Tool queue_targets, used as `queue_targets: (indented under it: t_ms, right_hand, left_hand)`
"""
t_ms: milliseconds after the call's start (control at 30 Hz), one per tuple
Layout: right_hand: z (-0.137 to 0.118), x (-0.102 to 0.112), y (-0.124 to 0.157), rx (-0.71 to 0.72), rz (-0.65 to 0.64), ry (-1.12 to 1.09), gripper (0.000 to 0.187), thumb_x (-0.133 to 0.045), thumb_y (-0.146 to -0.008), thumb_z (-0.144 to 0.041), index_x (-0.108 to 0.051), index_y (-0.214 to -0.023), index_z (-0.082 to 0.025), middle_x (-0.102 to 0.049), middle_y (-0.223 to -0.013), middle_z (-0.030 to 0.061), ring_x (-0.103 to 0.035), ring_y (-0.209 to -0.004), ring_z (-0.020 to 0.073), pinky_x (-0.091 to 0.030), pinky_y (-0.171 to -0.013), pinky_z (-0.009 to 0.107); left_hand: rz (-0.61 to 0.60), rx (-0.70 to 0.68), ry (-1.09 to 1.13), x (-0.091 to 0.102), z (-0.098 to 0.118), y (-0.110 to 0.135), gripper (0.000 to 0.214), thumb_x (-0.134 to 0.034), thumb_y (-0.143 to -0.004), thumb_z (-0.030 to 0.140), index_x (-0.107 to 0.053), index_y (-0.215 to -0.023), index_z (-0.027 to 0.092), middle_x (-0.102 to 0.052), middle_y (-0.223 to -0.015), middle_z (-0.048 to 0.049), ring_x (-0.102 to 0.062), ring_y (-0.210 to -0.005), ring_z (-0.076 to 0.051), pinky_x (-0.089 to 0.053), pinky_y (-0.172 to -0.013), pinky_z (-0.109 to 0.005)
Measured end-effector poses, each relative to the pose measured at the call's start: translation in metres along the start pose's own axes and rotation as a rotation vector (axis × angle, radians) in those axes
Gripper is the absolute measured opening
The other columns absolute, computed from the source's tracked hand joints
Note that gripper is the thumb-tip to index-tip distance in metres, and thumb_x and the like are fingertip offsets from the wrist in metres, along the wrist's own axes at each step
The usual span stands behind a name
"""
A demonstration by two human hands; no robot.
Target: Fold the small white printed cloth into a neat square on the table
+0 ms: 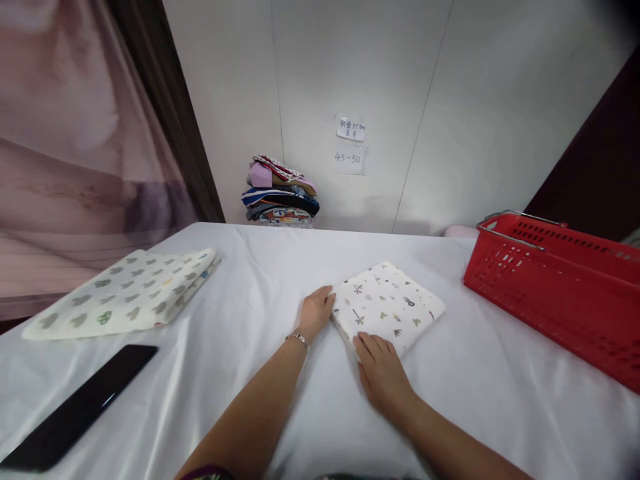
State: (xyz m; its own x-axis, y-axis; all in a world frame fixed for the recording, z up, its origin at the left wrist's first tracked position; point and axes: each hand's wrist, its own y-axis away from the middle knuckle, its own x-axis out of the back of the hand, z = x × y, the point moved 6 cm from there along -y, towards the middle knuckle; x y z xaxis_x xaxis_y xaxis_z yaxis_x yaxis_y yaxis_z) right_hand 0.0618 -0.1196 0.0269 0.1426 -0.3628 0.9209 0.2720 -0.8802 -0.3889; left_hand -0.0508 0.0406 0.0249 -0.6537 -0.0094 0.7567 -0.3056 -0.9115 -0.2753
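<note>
Cloth (393, 300) | right hand (383, 375) hides near corner | left hand (316, 312) at edge | grips: can't tell

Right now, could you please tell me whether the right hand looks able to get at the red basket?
Probably yes: the right hand rests on the folded cloth, and I see only white tablecloth between it and the red basket, though it would likely need to stretch.

Middle cloth (385, 303): on bench (215, 360), between left cloth (125, 290) and basket (560, 293)
Left cloth: at bench's left, behind phone (80, 407)
Basket: at bench's right
Cloth pile (281, 193): behind bench, before wall (325, 60)
Notes (351, 127): on wall, behind bench
</note>
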Motion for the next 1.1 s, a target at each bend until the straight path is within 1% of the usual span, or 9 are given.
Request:
queue_targets:
  t_ms: [133, 333, 400, 533, 667, 767, 867, 1000, 1100]
  right_hand:
    - [-0.003, 0.0, -0.001, 0.005, 0.008, 0.018, 0.047, -0.042, -0.076, -0.007, -0.048, -0.122, -0.014, -0.053, -0.119, 0.0138, -0.047, -0.102, 0.0261, -0.039, -0.083, 0.041]
    - [0.005, -0.003, 0.003, 0.043, 0.005, 0.046, 0.05, -0.041, -0.074, -0.002, -0.048, -0.123, -0.012, -0.054, -0.119, 0.0137, -0.048, -0.102, 0.0255, -0.04, -0.084, 0.04]
    - [0.019, 0.0, 0.015, 0.076, -0.015, 0.038, 0.05, -0.039, -0.075, -0.001, -0.048, -0.123, -0.014, -0.054, -0.12, 0.0124, -0.049, -0.103, 0.0251, -0.041, -0.085, 0.041]
    - [0.055, 0.017, 0.053, 0.104, -0.08, -0.016, 0.046, -0.036, -0.083, -0.005, -0.048, -0.125, -0.019, -0.055, -0.122, 0.0092, -0.049, -0.108, 0.0229, -0.04, -0.091, 0.043]
    - [0.073, 0.038, 0.069, 0.004, -0.121, -0.1, 0.044, -0.039, -0.083, -0.011, -0.047, -0.126, -0.022, -0.055, -0.121, 0.0084, -0.049, -0.111, 0.0227, -0.041, -0.093, 0.043]
    - [0.067, 0.046, 0.051, -0.058, -0.142, -0.198, 0.043, -0.043, -0.083, -0.016, -0.048, -0.124, -0.023, -0.053, -0.124, 0.0074, -0.048, -0.113, 0.0219, -0.041, -0.095, 0.041]
    - [0.061, 0.042, 0.015, -0.07, -0.124, -0.286, 0.043, -0.044, -0.083, -0.021, -0.047, -0.126, -0.023, -0.05, -0.127, 0.0071, -0.046, -0.116, 0.022, -0.04, -0.097, 0.04]
    - [0.065, 0.021, -0.039, -0.052, -0.142, -0.346, 0.044, -0.043, -0.082, -0.019, -0.047, -0.125, -0.023, -0.048, -0.13, 0.0066, -0.043, -0.119, 0.0231, -0.036, -0.099, 0.042]
    - [0.08, 0.0, -0.077, -0.112, -0.15, -0.309, 0.039, -0.043, -0.082, -0.02, -0.051, -0.12, -0.021, -0.051, -0.125, 0.0078, -0.044, -0.118, 0.0238, -0.035, -0.099, 0.041]
  left_hand:
    - [-0.011, 0.08, -0.04, 0.003, -0.002, -0.009, 0.037, -0.034, -0.089, 0.036, -0.061, -0.109, 0.02, -0.064, -0.107, -0.0053, -0.055, -0.101, -0.018, -0.038, -0.09, -0.029]
    - [-0.147, 0.211, -0.153, 0.002, 0.0, -0.025, 0.031, -0.04, -0.082, 0.035, -0.067, -0.088, 0.02, -0.066, -0.097, -0.0074, -0.06, -0.085, -0.02, -0.042, -0.071, -0.028]
    - [-0.181, 0.221, -0.17, 0.004, 0.003, -0.019, 0.028, -0.043, -0.079, 0.033, -0.067, -0.083, 0.02, -0.067, -0.091, -0.0076, -0.061, -0.081, -0.021, -0.042, -0.066, -0.028]
    - [-0.326, 0.168, -0.205, 0.003, 0.014, 0.011, 0.028, -0.043, -0.078, 0.035, -0.066, -0.072, 0.021, -0.068, -0.079, -0.0061, -0.061, -0.073, -0.021, -0.04, -0.06, -0.028]
    - [-0.428, 0.143, -0.19, 0.001, 0.025, 0.027, 0.027, -0.044, -0.079, 0.036, -0.064, -0.068, 0.021, -0.067, -0.076, -0.0046, -0.06, -0.071, -0.02, -0.039, -0.058, -0.027]
    - [-0.315, 0.089, -0.156, 0.002, 0.036, 0.018, 0.027, -0.046, -0.08, 0.041, -0.064, -0.085, 0.022, -0.065, -0.09, -0.0049, -0.06, -0.08, -0.02, -0.04, -0.064, -0.028]
    - [-0.198, -0.005, -0.138, -0.004, 0.046, 0.01, 0.028, -0.047, -0.081, 0.04, -0.059, -0.097, 0.021, -0.061, -0.099, -0.0049, -0.058, -0.085, -0.018, -0.04, -0.068, -0.026]
    - [-0.156, 0.041, -0.085, -0.016, 0.041, 0.013, 0.019, -0.046, -0.083, 0.03, -0.057, -0.096, 0.021, -0.061, -0.098, -0.0033, -0.058, -0.082, -0.014, -0.039, -0.067, -0.023]
    - [-0.139, 0.071, -0.018, -0.018, 0.033, 0.017, 0.018, -0.045, -0.084, 0.031, -0.057, -0.093, 0.021, -0.061, -0.094, -0.0024, -0.057, -0.08, -0.013, -0.038, -0.065, -0.023]
